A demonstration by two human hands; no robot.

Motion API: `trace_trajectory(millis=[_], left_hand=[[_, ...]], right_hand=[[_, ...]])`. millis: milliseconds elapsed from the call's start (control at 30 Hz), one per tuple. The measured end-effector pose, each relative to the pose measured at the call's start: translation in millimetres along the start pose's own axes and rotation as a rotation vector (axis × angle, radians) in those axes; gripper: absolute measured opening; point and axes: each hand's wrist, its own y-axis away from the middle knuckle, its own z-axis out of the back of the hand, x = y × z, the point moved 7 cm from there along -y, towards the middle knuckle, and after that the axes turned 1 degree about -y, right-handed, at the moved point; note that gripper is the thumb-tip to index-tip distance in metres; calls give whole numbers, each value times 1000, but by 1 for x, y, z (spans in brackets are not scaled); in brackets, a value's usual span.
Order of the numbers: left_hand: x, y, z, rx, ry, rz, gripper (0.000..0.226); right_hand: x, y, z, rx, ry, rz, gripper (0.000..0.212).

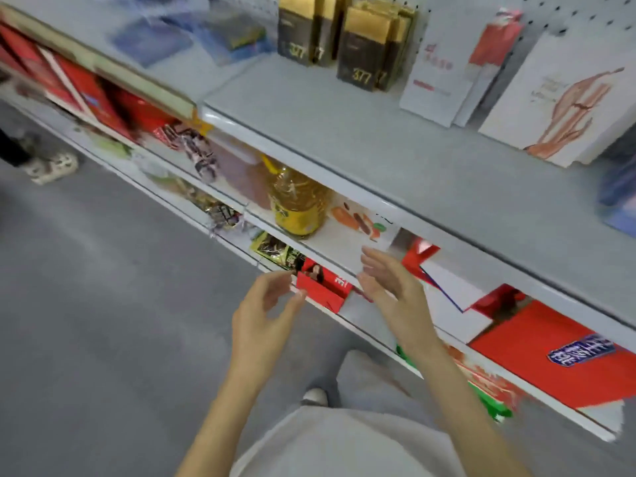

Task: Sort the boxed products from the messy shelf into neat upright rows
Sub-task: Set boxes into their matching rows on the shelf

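Note:
My left hand [266, 309] and my right hand [389, 284] hover in front of the lower shelves, fingers loosely spread and holding nothing. Between them a small red box [323, 285] with a picture of a person lies on a low shelf. On the top shelf [344, 139] stand black and gold boxes [364, 46] marked 377 in two upright groups. White boxes [444, 63] lean beside them, and a large white box [564, 98] with a tan figure leans further right. A big red box [550, 349] lies flat lower right.
A yellow oil bottle [297, 201] stands on the middle shelf beside a white carton with food pictures [361, 232]. Red boxes [86, 91] and snack packets [192, 146] fill the left shelves. Grey floor [103, 304] lies to the left; a stranger's shoe [51, 166] shows there.

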Motion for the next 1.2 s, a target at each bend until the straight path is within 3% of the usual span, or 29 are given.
trace_trajectory(millis=[300, 533, 900, 1200], left_hand=[[28, -51, 91, -253, 94, 85, 21], [43, -167, 150, -336, 57, 98, 22], [42, -366, 241, -367, -4, 47, 24], [72, -536, 313, -275, -74, -22, 29]], right_hand=[[24, -87, -114, 252, 71, 57, 31], [55, -193, -205, 341, -24, 84, 32], [130, -391, -299, 293, -105, 129, 24], [121, -522, -367, 38, 85, 40, 27]])
